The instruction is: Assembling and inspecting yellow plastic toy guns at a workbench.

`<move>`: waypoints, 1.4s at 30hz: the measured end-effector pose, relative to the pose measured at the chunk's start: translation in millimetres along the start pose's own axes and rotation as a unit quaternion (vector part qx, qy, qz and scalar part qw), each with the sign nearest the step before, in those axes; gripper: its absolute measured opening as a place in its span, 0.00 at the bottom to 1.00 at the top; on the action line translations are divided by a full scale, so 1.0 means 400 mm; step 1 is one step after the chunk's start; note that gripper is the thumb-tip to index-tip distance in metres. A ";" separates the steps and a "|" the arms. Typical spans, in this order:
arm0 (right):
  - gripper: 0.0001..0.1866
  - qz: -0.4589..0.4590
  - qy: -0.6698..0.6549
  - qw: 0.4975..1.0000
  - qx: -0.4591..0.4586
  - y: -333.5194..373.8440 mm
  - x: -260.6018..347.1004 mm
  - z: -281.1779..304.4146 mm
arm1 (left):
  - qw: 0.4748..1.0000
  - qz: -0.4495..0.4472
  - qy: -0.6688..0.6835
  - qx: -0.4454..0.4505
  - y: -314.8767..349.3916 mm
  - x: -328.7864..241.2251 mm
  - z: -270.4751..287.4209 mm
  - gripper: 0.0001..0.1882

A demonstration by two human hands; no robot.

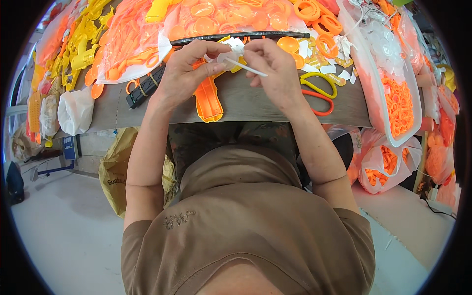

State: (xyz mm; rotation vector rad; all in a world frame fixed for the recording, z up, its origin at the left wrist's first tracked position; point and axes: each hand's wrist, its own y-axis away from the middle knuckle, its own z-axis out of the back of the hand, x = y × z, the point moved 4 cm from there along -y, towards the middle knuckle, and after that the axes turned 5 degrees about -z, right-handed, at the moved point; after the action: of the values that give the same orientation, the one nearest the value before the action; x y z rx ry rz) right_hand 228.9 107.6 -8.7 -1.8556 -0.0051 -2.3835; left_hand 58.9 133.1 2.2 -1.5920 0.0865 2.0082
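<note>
Here, hands [188, 69] [276, 69] hold white parts [246, 67] near lettered gold pieces [316, 61].

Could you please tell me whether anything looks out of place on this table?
Nothing looks plainly damaged, but the long orange plastic part lies with its end right at the near edge of the table, so it might be knocked off.

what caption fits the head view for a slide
Left hand and right hand at a white stick, scissors nearby.

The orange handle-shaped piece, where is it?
In the head view, the orange handle-shaped piece lies left of centre at the near edge of the table, just right of the left hand.
</note>
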 end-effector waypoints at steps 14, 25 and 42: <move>0.19 -0.190 -0.345 0.919 0.007 0.026 -0.071 -0.049 | 0.954 -0.180 -0.239 0.009 -0.011 0.004 -0.018 0.14; 0.14 -0.157 -0.460 0.874 -0.018 0.052 -0.084 -0.079 | 0.954 -0.164 -0.249 0.020 -0.010 0.002 -0.015 0.12; 0.24 -0.136 -0.532 0.832 0.072 0.053 -0.120 -0.054 | 0.950 -0.174 -0.252 0.061 -0.001 0.008 -0.026 0.12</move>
State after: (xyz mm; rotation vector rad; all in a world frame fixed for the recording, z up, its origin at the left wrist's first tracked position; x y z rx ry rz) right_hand 221.6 89.4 -62.2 -2.9308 -0.5511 -1.0687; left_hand 67.8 130.7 -3.8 -0.9020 -0.2445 2.0118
